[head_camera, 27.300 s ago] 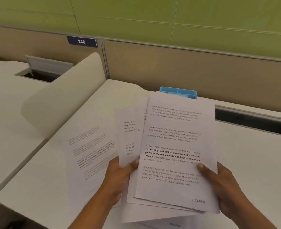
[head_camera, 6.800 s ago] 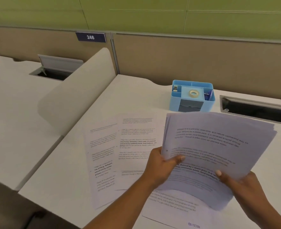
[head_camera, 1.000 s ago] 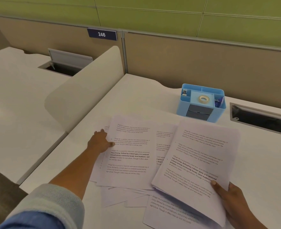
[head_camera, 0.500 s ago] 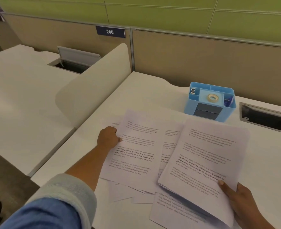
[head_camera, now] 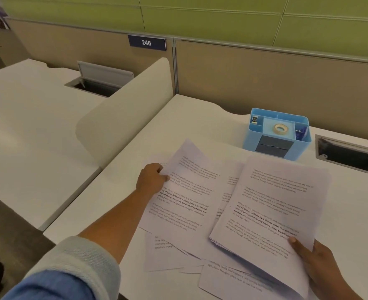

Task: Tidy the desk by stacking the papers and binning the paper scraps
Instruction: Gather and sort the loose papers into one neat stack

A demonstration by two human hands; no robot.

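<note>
Head view of the desk (head_camera: pixel 200 120) during paper gathering. The left hand (head_camera: pixel 151 179) pinches a loose printed sheet (head_camera: pixel 187 202) at its left long edge, thumb on the printed face; the fingers below are hidden. The sheet's back corner appears raised off the desk. The right hand (head_camera: pixel 315 263) grips the collected stack of papers (head_camera: pixel 272 204) at its front right corner, thumb on top, near the front edge of the desk. The key relation is that the stack lies directly right of the pinched sheet, and their near edges overlap above another sheet (head_camera: pixel 230 182) that lies flat between them. The two long axes run roughly parallel, each from the front edge toward the back edge and leaning right, so the sheet should need little turning. The left hand is the nearer one to every loose sheet. The likely next move is a short carry to the right, laying the sheet onto the stack. Smaller paper pieces (head_camera: pixel 168 254), probably the scraps, lie by the front edge, partly under the sheet and the stack. No bin is in view. A blue desk organiser (head_camera: pixel 276 135) holding a tape roll (head_camera: pixel 281 128) stands near the back edge, apart from the papers.
</note>
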